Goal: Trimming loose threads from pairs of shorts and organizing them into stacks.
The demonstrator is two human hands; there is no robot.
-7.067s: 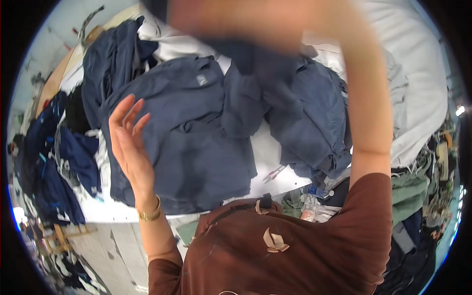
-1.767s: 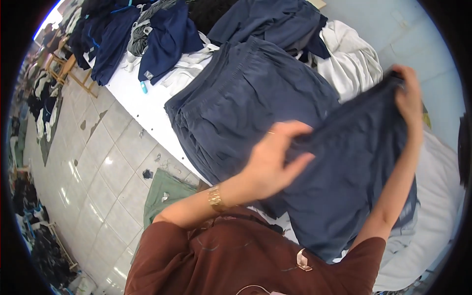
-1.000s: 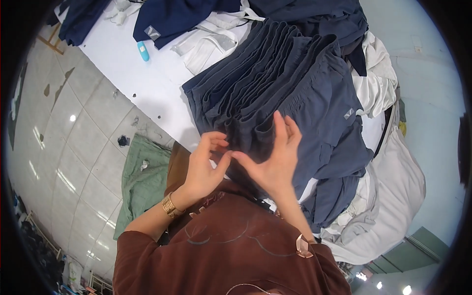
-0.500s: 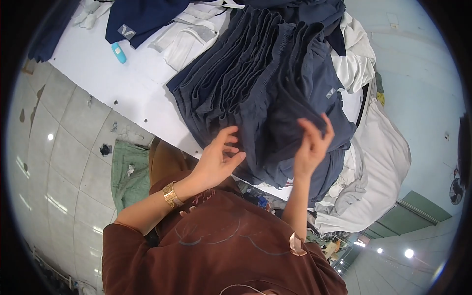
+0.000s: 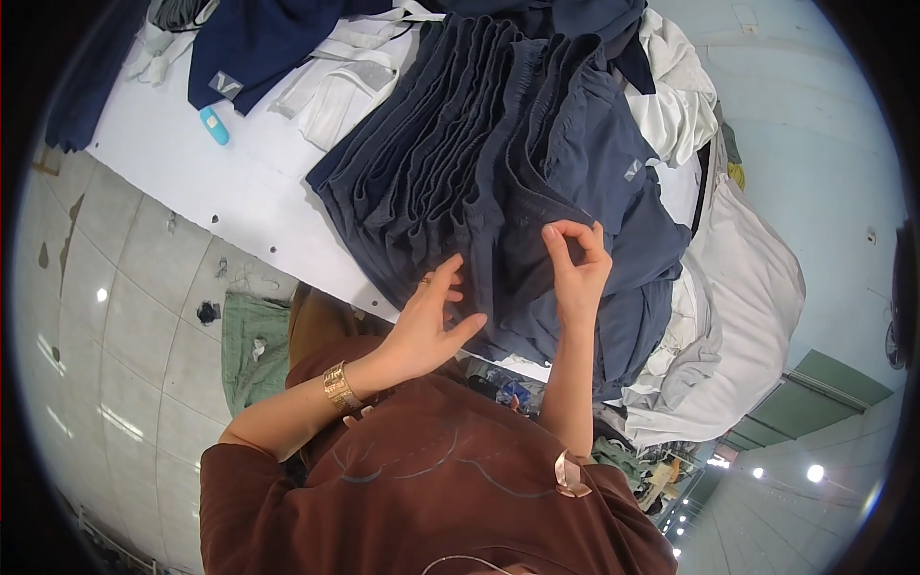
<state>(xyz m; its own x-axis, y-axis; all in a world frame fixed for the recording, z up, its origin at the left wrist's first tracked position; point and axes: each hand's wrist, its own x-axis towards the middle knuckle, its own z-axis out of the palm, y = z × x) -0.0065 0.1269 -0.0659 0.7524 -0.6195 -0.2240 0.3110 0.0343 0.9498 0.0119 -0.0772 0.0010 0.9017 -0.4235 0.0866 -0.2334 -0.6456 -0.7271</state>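
A row of dark blue-grey garments with elastic waistbands [image 5: 431, 144] lies on the white table, their gathered edges standing close together in folds. At the right end of the row, thumb and forefinger of my right hand [image 5: 581, 273] pinch the edge of one waistband [image 5: 533, 182], which is drawn out toward me. That garment's body [image 5: 623, 230] spreads to the right and carries a small light mark. My left hand [image 5: 422, 331] is at the near side of the row, its fingers apart beside the cloth, holding nothing.
On the white table [image 5: 163, 144] lie a small turquoise object [image 5: 214, 126], a navy piece [image 5: 244, 53] and white straps [image 5: 335, 91]. White cloth [image 5: 733, 307] hangs at the right. Green cloth [image 5: 257, 350] lies low at the left, by the tiled floor [image 5: 125, 287].
My right hand has moved slightly left and closed its fingertips on a waistband edge. That waistband now stands apart from the row. My left hand stays nearly where it was.
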